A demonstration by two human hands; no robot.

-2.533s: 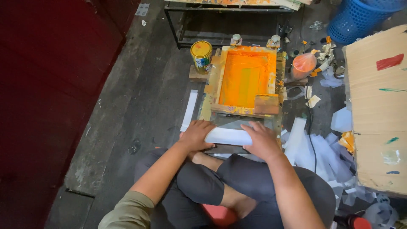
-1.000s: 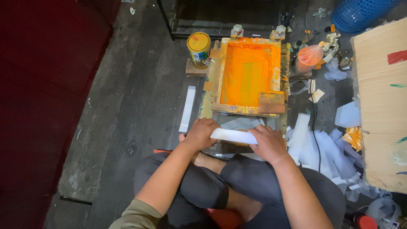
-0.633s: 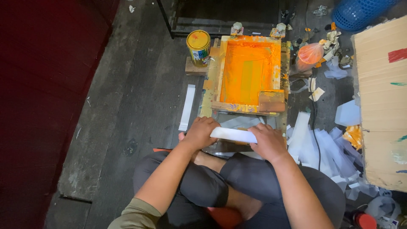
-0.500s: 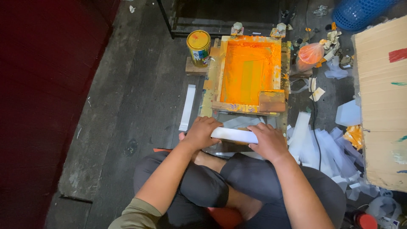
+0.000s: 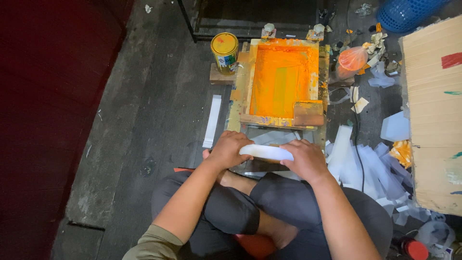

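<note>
Nearest, the person sits cross-legged on the dark plank floor (image 5: 144, 110), knees spread under both forearms. The left hand (image 5: 230, 150) and right hand (image 5: 304, 159) are curled closed around the two ends of a white folded piece (image 5: 266, 152), which lies level between them just above the near edge of the printing board (image 5: 269, 166). Under and just beyond that piece lie pale grey sheets (image 5: 274, 137) on the board.

To the left of the hands a narrow white strip (image 5: 212, 121) lies flat on the floor, well apart from them. To the right, a loose heap of white and pale blue offcuts (image 5: 365, 166) spreads over the floor, with a black cable (image 5: 357, 144) running across it.

Farther out stands the wooden screen frame (image 5: 281, 79), its mesh thick with orange ink, a brown wooden block (image 5: 308, 113) at its near right corner. At the frame's far left stands a round tin (image 5: 224, 52) with a yellow lid and a label band. At its far right is an orange-filled plastic bag (image 5: 352, 58). A tall stack of brown cardboard (image 5: 435, 110) with red and green marks fills the right edge, and a blue basket (image 5: 404, 12) sits at the far right
</note>
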